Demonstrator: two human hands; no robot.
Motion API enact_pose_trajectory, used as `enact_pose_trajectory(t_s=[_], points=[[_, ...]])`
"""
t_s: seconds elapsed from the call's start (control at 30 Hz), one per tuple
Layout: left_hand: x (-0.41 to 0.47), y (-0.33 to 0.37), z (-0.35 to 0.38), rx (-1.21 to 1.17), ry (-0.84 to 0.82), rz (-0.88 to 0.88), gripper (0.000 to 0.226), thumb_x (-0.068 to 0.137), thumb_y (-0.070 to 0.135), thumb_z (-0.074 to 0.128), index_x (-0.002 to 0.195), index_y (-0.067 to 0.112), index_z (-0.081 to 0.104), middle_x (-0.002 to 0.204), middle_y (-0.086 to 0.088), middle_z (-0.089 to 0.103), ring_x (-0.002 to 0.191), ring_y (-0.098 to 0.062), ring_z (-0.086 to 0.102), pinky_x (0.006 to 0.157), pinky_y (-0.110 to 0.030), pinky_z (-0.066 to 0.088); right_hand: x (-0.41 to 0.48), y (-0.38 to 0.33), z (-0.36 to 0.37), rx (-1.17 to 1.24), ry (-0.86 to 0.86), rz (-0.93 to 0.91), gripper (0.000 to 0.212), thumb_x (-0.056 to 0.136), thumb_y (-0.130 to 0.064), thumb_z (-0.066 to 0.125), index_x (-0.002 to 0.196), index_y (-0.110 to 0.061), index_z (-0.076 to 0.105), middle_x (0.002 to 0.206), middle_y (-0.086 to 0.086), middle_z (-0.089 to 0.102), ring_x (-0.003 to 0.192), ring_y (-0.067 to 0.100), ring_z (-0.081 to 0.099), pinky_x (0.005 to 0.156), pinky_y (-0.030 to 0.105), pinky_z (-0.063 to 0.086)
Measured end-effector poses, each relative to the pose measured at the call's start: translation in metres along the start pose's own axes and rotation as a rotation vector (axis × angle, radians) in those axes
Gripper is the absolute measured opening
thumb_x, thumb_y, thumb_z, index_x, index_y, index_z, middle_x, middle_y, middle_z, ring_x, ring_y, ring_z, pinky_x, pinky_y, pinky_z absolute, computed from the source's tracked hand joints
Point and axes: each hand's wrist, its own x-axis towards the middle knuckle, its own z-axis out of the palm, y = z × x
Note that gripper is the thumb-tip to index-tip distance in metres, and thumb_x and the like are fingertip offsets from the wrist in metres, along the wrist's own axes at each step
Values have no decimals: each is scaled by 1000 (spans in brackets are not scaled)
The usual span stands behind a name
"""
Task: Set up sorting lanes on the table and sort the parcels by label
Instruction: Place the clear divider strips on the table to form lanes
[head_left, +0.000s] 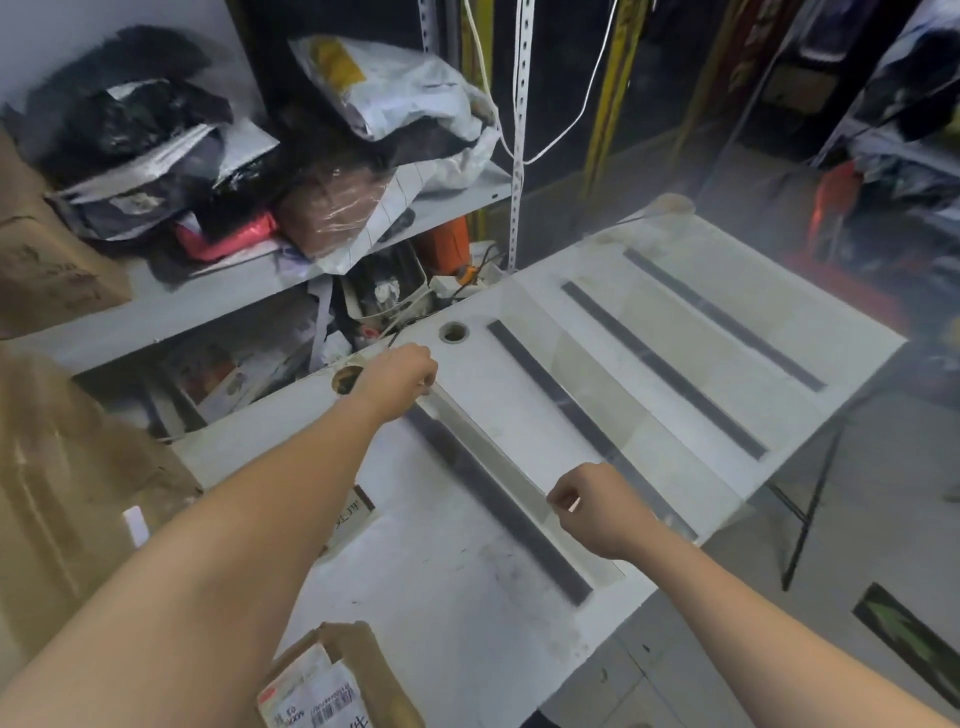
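Several dark strips run in parallel across the white table (467, 613), marking lanes. The nearest dark strip (498, 504) lies between my hands. Stretched just above it is a pale, see-through strip of tape (485, 447). My left hand (400, 376) pinches its far end by the table's back edge. My right hand (592, 506) pinches its near end. Two more dark strips (660, 369) (722, 317) lie farther right. A brown parcel with a printed label (322, 686) sits at the table's near edge.
A grey shelf (208, 291) behind the table holds a heap of bagged parcels (395, 98). Cardboard boxes (57, 467) stand at the left. A round hole (453, 332) and another hole (347, 378) open in the tabletop near my left hand. Folding table legs (810, 499) show at right.
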Motion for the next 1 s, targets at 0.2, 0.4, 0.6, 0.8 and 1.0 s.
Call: enact_pose_trajectory(t_s=[0.2,0.4,0.6,0.8,1.0], points=[[40,-11,-16,-18,-18,23,8,92,18,66,96,12,68,106,-4,58,100,-27,57,82,-37,47,-12,17,4,35,13,43,21,90,-11,57,102,-16,74,103,-7,71,81,9,59,70,17,45],[68,-13,-19,2,-84,82,6,89,16,68,94,12,67,102,-8,58,95,-29,59,84,-38,49,-11,20,18,62,45,68,21,90,-14,57,100,-21,74,102,-9,72,79,7,59,67,16,40],[77,-18,-12,-7,-122,74,7,89,20,69,89,16,63,101,-6,59,95,-28,59,83,-38,48,-9,23,19,49,61,71,24,90,-13,54,102,-21,73,103,-8,72,81,12,60,70,21,43],[75,-19,-13,-14,-111,85,9,89,21,70,92,13,66,101,-7,61,94,-28,60,83,-39,49,-7,25,15,24,27,66,25,85,-10,53,95,-21,72,96,-7,71,83,14,62,75,28,51],[69,-17,-12,-16,-94,49,10,92,17,65,100,13,67,107,-8,62,99,-29,60,86,-40,50,-5,23,12,12,-8,71,24,82,-12,54,98,-20,71,98,-6,70,86,15,64,77,31,55]])
